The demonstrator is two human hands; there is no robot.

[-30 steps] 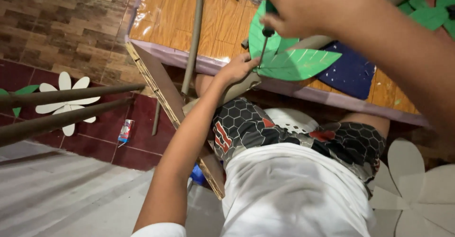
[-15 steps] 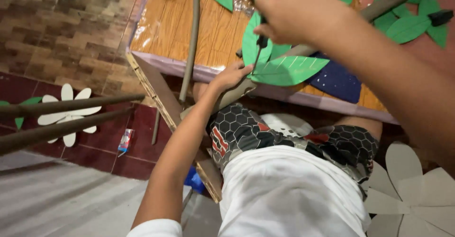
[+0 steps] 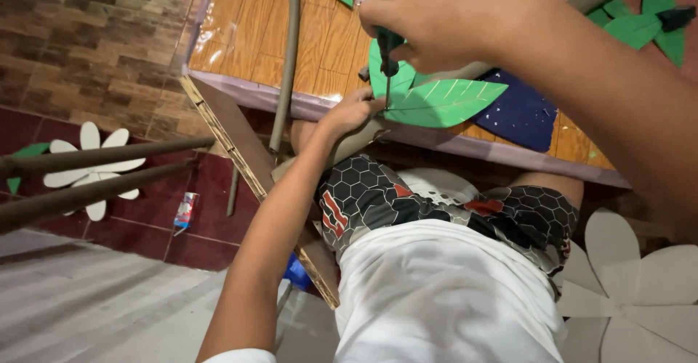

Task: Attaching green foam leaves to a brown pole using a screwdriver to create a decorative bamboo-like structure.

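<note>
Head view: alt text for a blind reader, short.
Seen from above, the right hand holds a thin dark tool over a green paper leaf at the edge of a wooden table, while the left hand steadies the leaf.

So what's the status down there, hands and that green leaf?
Right hand gripping a dark tool. Left hand steadying the green paper leaf at the table edge. Nothing blocking.
</note>
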